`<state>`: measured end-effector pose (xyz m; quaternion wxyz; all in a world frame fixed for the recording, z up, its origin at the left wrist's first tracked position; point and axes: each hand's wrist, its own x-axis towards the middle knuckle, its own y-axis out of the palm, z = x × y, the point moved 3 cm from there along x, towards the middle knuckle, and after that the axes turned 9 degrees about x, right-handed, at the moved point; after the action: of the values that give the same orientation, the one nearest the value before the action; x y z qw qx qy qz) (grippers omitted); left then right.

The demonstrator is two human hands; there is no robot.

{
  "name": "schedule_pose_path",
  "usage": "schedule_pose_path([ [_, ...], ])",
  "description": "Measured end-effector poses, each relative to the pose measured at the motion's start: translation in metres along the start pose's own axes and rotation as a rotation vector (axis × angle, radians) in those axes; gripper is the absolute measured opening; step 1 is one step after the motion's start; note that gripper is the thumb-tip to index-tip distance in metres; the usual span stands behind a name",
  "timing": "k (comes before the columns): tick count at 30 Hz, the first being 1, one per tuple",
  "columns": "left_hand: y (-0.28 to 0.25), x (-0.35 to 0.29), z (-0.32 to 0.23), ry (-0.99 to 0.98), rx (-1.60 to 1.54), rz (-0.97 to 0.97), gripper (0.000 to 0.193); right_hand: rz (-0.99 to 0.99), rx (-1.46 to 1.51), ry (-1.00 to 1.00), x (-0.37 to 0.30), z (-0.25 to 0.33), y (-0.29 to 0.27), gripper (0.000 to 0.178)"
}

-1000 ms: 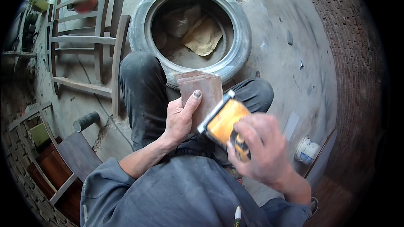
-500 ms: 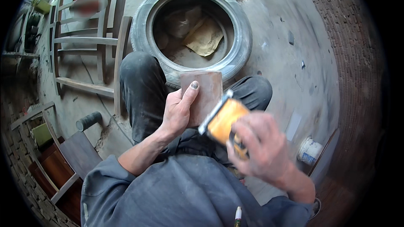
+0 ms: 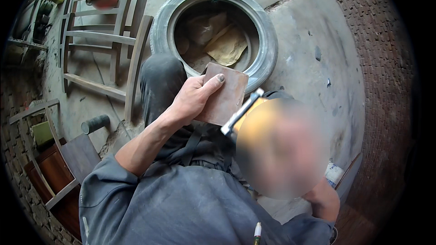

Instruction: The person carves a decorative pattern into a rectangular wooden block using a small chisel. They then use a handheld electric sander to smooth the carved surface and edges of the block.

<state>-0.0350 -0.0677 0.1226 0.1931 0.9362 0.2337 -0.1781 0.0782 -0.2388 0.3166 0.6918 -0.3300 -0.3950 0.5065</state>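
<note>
My left hand [image 3: 193, 97] grips a flat, brownish rectangular wooden board [image 3: 223, 94]. The thumb presses on its face while the other fingers are behind it. Beside the board's lower right edge is a yellow sander [image 3: 250, 118] with a pale flat pad along its front, tilted up. My right hand [image 3: 290, 149] has the sander by its body, though a round blur hides the fingers. Whether pad and board touch is unclear. Both are above my lap, close to the near rim of a dusty tyre [image 3: 162, 22].
Inside the tyre lies a crumpled yellowish sheet [image 3: 227, 47]. Wooden chair frames [image 3: 102, 36] stand at the left, with a dark cylinder [image 3: 95, 124] and a grey panel [image 3: 81, 155] nearer. At the right are a white bucket [image 3: 334, 172] and a brick surface [image 3: 377, 41].
My left hand has moved slightly forward, and the board has turned a little clockwise. The sander has shifted slightly right and forward, staying beside the board. The whole view has shifted a little.
</note>
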Motion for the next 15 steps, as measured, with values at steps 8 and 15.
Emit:
schedule_pose_path([
  [8, -0.005, -0.008, -0.009, -0.024, 0.111, 0.037, 0.043, 0.048, -0.020, -0.102, 0.026, -0.013, 0.005, 0.047],
  [15, 0.001, -0.011, -0.011, 0.018, 0.082, 0.021, 0.043, 0.053, -0.041, -0.115, 0.027, -0.012, 0.008, 0.045],
])
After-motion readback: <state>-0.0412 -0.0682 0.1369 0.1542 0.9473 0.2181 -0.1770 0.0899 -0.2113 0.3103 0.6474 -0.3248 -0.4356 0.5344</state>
